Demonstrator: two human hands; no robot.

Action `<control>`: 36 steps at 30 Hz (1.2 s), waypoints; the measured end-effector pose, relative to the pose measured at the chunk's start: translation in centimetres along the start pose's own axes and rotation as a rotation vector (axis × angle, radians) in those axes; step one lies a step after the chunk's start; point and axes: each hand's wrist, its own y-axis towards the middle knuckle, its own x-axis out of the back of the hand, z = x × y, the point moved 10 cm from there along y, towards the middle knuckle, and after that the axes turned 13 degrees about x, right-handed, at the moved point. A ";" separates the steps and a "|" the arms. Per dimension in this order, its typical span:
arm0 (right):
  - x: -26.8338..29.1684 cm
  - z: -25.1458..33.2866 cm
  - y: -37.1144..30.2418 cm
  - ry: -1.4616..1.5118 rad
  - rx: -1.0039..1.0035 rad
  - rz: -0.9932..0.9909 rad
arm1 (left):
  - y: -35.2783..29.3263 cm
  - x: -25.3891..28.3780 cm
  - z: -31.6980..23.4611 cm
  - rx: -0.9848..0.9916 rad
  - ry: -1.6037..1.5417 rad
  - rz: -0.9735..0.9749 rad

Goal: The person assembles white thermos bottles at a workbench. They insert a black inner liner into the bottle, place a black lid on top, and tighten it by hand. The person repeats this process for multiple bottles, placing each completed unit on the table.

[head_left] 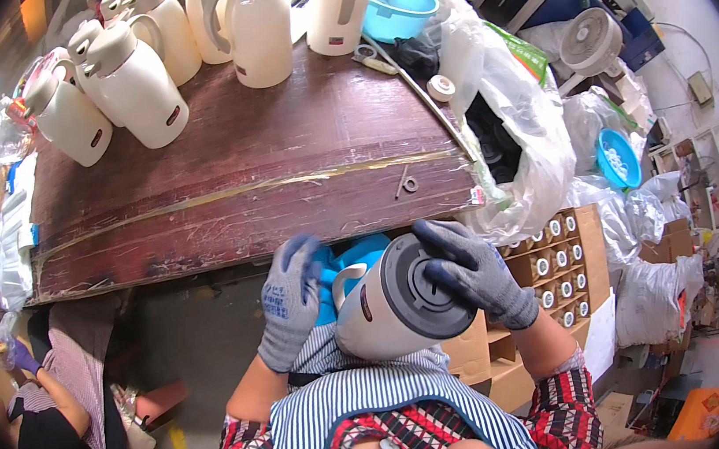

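A cream-white vacuum jug (pixel 370 321) rests against my striped apron, tilted, its round dark grey base (pixel 402 286) turned up towards me. Over the base's right edge my right hand (pixel 476 273), in a grey knit glove with a dark coated palm, is closed with its fingers pressed onto the grey disc. My left hand (pixel 290 299), gloved alike, is raised at the left of the jug near its white handle (pixel 348 281). Its fingers are apart and a little smeared at the tips, with nothing seen in them. Bright blue material shows behind the jug.
Several cream jugs (pixel 261 36) stand along the far side of the dark red table (pixel 262 147). A light-blue basin (pixel 399 7), a white plastic bag (pixel 539 168) and a divided carton (pixel 592 260) of white-capped pieces are at the right. Another person (pixel 54 419) sits at the left.
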 end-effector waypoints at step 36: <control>-7.9 7.8 -0.3 -0.073 1.083 0.933 | 8.5 -6.1 -7.6 -0.194 -0.338 0.923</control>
